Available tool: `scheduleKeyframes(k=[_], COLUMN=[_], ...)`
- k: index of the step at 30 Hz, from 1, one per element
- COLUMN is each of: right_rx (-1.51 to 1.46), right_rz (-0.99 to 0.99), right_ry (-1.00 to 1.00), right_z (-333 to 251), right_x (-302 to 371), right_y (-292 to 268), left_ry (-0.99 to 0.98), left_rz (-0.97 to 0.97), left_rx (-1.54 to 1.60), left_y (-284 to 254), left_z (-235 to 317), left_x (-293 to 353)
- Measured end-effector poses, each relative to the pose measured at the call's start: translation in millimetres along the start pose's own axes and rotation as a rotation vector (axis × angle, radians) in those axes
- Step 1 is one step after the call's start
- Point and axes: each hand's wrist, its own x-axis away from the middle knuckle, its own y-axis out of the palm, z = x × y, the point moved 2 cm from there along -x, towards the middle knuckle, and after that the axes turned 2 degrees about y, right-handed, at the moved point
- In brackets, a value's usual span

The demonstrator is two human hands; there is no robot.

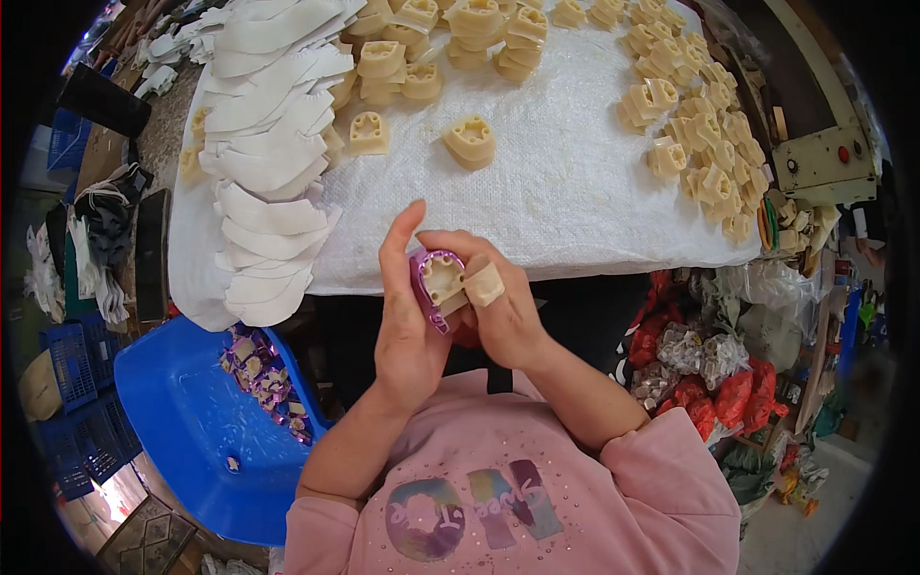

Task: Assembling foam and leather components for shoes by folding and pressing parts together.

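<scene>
Right now, both hands are closed on one cream block, which sits between them just in front of the table's near edge. Its face with the holes is turned up, and a shiny purple cover runs around its curved side. The left hand grips it from the left, palm against the purple side, with a finger stretched up past the block. The right hand holds it from the other side with bent digits; one of these wears a pale wrap right beside the block's edge. Beyond the hands, a white cloth covers the table. A single block lies on it near the middle, with stacked blocks farther back and a large heap along the right side. White strips overlap in a long row on the left. Below the table's left corner stands a blue tub, with purple-covered pieces gathered along its right side. Red bags lie to the right, past the elbow of a pink shirt's wearer.
</scene>
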Motion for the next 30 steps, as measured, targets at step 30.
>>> scheduleKeyframes(k=[30], right_rx=[0.327], right_rz=[-0.153], right_ry=[-0.091], right_z=[-9.5], right_x=[-9.2], right_y=[-33.4], left_ry=[0.353], left_rz=[-0.246], left_rx=[-1.105], left_y=[-7.1], left_z=[29.5], left_x=[-8.4])
